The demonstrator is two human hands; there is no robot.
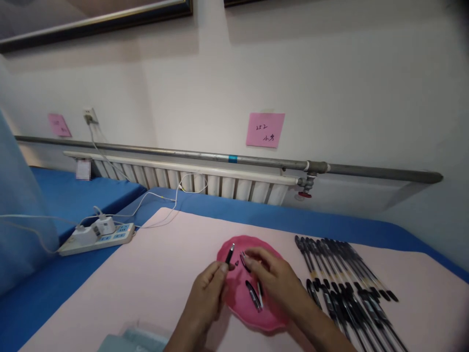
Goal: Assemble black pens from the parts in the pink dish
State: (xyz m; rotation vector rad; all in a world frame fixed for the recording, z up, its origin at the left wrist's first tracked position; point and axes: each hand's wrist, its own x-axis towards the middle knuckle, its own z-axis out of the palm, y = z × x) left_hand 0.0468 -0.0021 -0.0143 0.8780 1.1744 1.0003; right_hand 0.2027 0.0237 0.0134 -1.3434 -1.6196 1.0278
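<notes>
My left hand (205, 296) pinches a black pen (230, 254), its metallic tip pointing up and away, above the left side of a scalloped pink plate (246, 319). My right hand (274, 276) is closed over the right side of the plate, with a dark pen cap (244, 262) at its fingertips. A small dark piece (236, 263) lies on the plate between my hands. Nearer to me on the plate rests another black cap (252, 296). Beside it is a thin black and white piece (260, 295), partly hidden by my right hand.
Several black pens (340, 261) lie in a row on the pink tabletop at right, with another row of pens (355, 313) nearer me. A power strip (117, 236) with chargers and white cables is at left. Bluish folded cloth (132, 341) lies at the front. A radiator (190, 182) runs along the wall.
</notes>
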